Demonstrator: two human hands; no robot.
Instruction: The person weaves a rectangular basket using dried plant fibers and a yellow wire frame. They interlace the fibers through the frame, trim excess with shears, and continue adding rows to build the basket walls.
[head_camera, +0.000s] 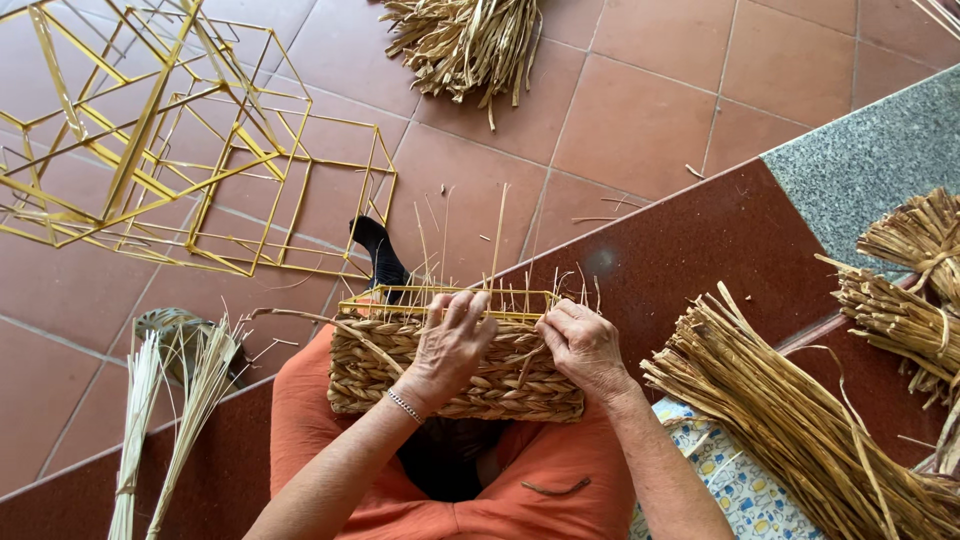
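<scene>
Straw basket (470, 375) (half-woven) rests on the lap, left hand (450, 345) and right hand (582, 345) gripping its rim.

Beyond the left hand (450, 345) and right hand (585, 345), thin upright straw ends (500, 270) bristle from the woven basket (455, 385), fencing the way forward. Right of the right hand, a loose reed bundle (800, 420) crowds the dark red ledge (700, 250). Left of the left hand, pale stalks (170, 400) and yellow wire frames (180, 140) block the tiled floor (620, 120), which lies open between frames and ledge.
</scene>
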